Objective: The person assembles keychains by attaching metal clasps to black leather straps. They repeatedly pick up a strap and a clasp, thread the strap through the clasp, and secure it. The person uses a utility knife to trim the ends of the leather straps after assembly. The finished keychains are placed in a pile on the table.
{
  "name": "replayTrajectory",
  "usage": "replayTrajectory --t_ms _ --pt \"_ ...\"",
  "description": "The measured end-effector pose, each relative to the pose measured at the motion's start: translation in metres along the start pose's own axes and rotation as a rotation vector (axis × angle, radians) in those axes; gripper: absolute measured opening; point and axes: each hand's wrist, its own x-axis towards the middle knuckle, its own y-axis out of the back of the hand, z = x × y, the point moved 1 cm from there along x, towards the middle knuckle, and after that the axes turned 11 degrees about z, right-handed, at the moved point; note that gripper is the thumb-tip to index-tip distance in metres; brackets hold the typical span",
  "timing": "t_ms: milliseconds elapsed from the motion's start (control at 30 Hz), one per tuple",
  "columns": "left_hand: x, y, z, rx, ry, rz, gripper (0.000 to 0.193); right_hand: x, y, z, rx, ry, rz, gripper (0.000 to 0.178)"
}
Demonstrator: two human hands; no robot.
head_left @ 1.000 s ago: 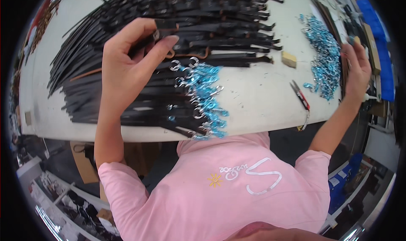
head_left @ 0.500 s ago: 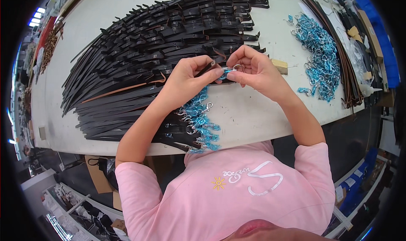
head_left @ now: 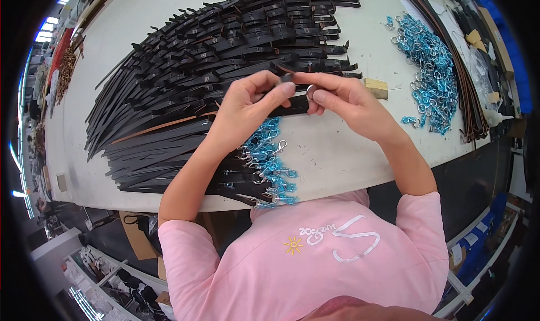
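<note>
The two hands are close together over the counter [head_left: 332, 158], right in front of the pink shirt [head_left: 315, 259]. The left hand [head_left: 247, 107] is pinched up small, with thumb and fingers on the end of a black strap [head_left: 287, 78]. That end pokes up between the two hands, and it is a bit blurry. The right hand [head_left: 351, 100] has its thumb bent in, holding a shiny silver ring [head_left: 310, 91]. Its pointing finger reaches out straight to the strap's end (I cannot tell if it is pushing on it). The rest of the strap is hard to pick out near the fingers.

Behind the hands is a big heap of black straps [head_left: 225, 48], in rows, with lots of little ends sticking up. One orange-brown strap [head_left: 154, 129] lies across the left side. Below it is a flat bunch of thin black straps [head_left: 152, 166]. At the right end of that bunch sit silver clips in blue wrap [head_left: 264, 163], in a line going down to the near edge of the counter.

A yellow block [head_left: 376, 88] is just past the right hand. Farther right is a tall pile of blue-wrapped rings [head_left: 430, 76], well apart from the hands. Long brown strips [head_left: 469, 99] lie beside that pile, and a white bottle with a pointy tip [head_left: 496, 118] is near their lower end.
</note>
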Motion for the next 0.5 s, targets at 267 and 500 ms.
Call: replayTrajectory --t_ms 267,500 --pt "-0.003 -0.005 -0.006 0.098 0.103 -0.031 0.015 -0.003 0.0 0.014 -0.071 -0.03 -0.022 0.039" --pt "0.001 -0.001 -0.002 0.051 0.193 -0.007 0.015 0.007 0.007 0.008 0.113 -0.178 0.074 0.02"
